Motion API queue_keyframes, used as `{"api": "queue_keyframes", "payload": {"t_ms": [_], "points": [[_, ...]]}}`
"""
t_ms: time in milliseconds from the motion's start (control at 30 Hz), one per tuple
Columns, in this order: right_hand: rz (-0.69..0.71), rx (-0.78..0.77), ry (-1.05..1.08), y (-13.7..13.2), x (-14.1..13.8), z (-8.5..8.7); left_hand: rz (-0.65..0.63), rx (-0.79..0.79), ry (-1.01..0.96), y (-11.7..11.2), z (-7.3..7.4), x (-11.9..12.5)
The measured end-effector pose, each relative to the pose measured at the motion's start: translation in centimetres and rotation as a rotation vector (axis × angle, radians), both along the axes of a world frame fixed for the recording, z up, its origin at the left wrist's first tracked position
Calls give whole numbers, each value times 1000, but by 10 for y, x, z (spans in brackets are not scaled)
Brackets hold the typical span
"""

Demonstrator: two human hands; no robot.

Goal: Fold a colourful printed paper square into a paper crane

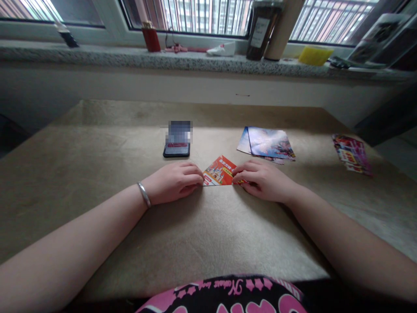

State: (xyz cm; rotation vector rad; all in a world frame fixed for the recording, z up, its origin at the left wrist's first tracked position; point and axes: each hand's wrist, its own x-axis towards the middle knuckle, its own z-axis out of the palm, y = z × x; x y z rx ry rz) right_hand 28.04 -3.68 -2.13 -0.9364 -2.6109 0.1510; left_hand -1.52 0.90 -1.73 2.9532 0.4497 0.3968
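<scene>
Two hands (pixel 174 182) (pixel 265 180) on one leaflet (pixel 220 171), one phone (pixel 176 150)

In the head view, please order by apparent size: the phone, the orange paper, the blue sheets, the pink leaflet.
1. blue sheets
2. pink leaflet
3. phone and orange paper: alike; paper partly covered

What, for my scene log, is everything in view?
paper: 1, orange-red, folded, table centre
phone: 1, black, table, beyond the paper to its left
prints: at least 2, blue-pink, stacked, table, beyond the paper to its right
leaflet: 1, magenta, table, far right
table: 1, tan, below the sill
cup: 1, red, sill
jar: 1, dark, sill
bracelet: 1, silver, left wrist
left hand: 1, at paper's left corner
right hand: 1, fingers on paper's right corner
</scene>
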Motion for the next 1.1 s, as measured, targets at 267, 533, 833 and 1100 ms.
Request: {"api": "queue_keyframes", "payload": {"t_ms": [267,533,833,1100], "points": [[-32,68,-88,2,-13,-6,50,92,17,3,-3,0],[-9,61,-176,1,-25,-2,96,95,43,-11,-4,18],[-9,41,-207,0,-18,7,91,101,74,-11,1,17],[1,0,-171,0,0,10,43,27,63,-5,7,11]]}}
